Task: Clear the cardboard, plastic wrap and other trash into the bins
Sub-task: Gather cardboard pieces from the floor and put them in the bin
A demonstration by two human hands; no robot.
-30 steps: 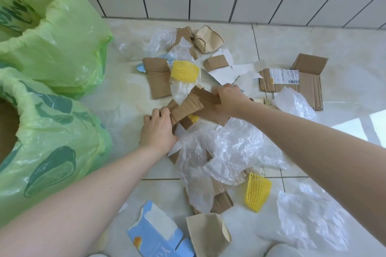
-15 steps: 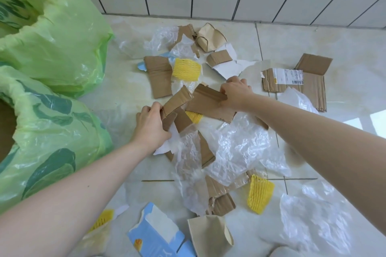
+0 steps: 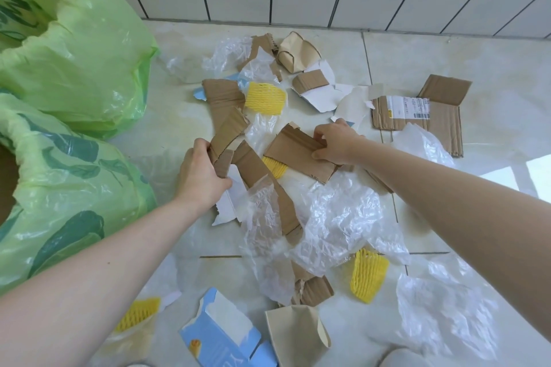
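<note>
Two green bin bags stand at the left, the far bag (image 3: 74, 48) behind the near bag (image 3: 68, 188), both open at the top. Just right of them the left hand (image 3: 199, 179) has its fingers curled round the lower end of a bent cardboard strip (image 3: 229, 131), which rises toward a yellow foam net (image 3: 264, 98) lying on the tiled floor (image 3: 179, 122). In the middle, crumpled plastic wrap (image 3: 337, 217) covers part of a long cardboard piece (image 3: 262, 185). The right hand (image 3: 337, 143) pinches the right edge of a cardboard slab (image 3: 298, 155), thumb below and fingers above, the slab lifted over the pile. Farther right a flattened labelled box (image 3: 417, 116) lies flat, with another foam net (image 3: 368, 275) and more clear wrap (image 3: 441, 310) nearer the viewer. A torn blue carton (image 3: 220, 337) and a beige paper cup (image 3: 293, 337) lie along the bottom edge.
</note>
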